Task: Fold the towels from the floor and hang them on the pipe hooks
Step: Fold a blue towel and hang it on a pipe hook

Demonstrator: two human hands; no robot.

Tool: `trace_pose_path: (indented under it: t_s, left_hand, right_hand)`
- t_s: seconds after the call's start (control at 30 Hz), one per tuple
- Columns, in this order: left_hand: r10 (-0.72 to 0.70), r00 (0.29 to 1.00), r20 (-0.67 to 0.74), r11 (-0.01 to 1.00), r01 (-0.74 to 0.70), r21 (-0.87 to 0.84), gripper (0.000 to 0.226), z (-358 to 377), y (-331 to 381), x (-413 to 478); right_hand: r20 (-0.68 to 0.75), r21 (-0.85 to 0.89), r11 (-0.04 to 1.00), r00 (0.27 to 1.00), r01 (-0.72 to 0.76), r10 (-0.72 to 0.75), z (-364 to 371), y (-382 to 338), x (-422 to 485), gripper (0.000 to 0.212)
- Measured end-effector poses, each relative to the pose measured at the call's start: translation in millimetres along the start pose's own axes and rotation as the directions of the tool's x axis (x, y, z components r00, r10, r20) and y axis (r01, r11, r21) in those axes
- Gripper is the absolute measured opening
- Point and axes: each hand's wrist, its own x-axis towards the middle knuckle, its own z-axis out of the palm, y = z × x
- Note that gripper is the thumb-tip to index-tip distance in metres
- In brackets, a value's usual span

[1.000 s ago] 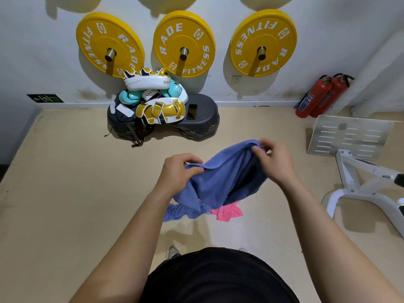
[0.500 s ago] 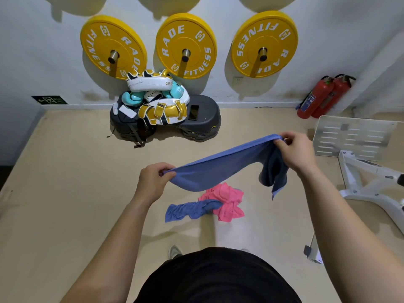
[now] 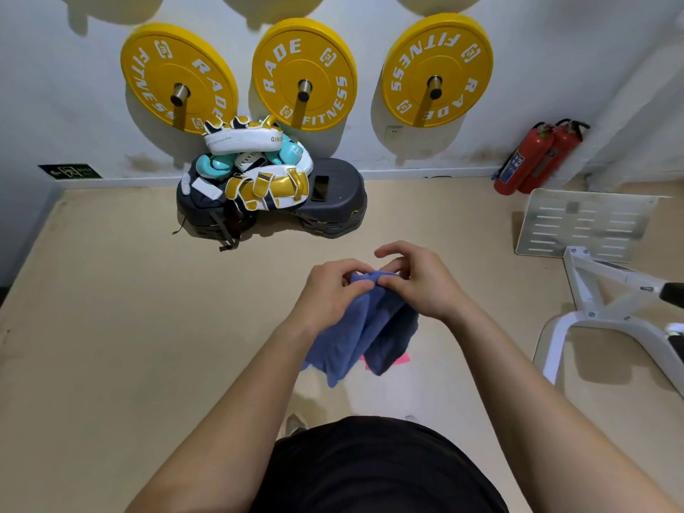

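Observation:
A blue towel hangs doubled over in front of me, its two top corners pinched together. My left hand and my right hand meet at that top edge, both gripping it. Behind the hanging cloth only a sliver of a pink towel shows on the floor. A second blue towel seen earlier on the floor is hidden by the held one. No pipe hooks are in view.
Three yellow weight plates hang on pegs on the white wall. Boxing pads are piled on dark step platforms at the wall. Two red fire extinguishers stand right, beside a white slotted plate and a white frame.
My hands were spread apart with the blue towel stretched between them; they have come together, folding the towel in half so it hangs down.

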Motion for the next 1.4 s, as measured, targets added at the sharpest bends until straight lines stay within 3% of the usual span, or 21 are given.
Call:
trace_pose_path:
  t_s: [0.1,0.27,0.43,0.7,0.97,1.07,1.2,1.4]
  left_hand:
    - [-0.006,1.000,-0.002,0.997,0.006,0.079,0.008,-2.6,-2.3,1.2]
    - [0.000,0.992,-0.124,0.985,0.021,0.173,0.006,-22.0,-14.0,9.9]
    - [-0.013,0.994,-0.104,0.979,0.034,0.201,0.010,-31.9,-18.2,10.9]
    - [-0.141,0.943,-0.300,0.985,0.163,0.049,0.024,-21.3,-14.2,9.6]
    - [-0.180,0.948,-0.262,0.965,0.119,-0.233,0.010,-6.5,-11.0,0.1]
    - [-0.169,0.959,-0.227,0.942,0.090,-0.322,0.013,1.7,-9.9,-3.5]
    - [-0.184,0.957,-0.222,0.913,0.083,-0.399,0.018,5.6,-4.9,-7.5]
    - [-0.143,0.974,-0.178,0.913,0.061,-0.403,0.024,8.0,1.8,-8.5]
  right_hand:
    - [-0.008,0.038,0.999,1.000,-0.016,0.017,0.2,0.4,-3.7,0.022]
    - [-0.088,-0.087,0.993,0.994,-0.076,0.068,-8.0,18.5,-5.4,0.011]
    - [-0.054,0.030,0.992,0.991,-0.120,0.122,-17.8,31.9,-13.1,0.018]
    - [-0.113,0.200,0.975,0.986,-0.096,0.120,-2.0,13.6,-12.8,0.016]
    - [-0.223,0.380,0.919,0.954,-0.106,0.202,40.0,-0.2,-9.0,0.007]
    - [-0.243,0.366,0.927,0.953,-0.085,0.184,51.9,-1.2,-9.6,0.006]
    - [-0.217,0.321,0.946,0.968,-0.053,0.128,51.6,-1.9,-13.9,0.022]
    - [-0.286,0.162,0.986,0.958,0.038,0.010,40.5,-3.6,-11.9,0.014]
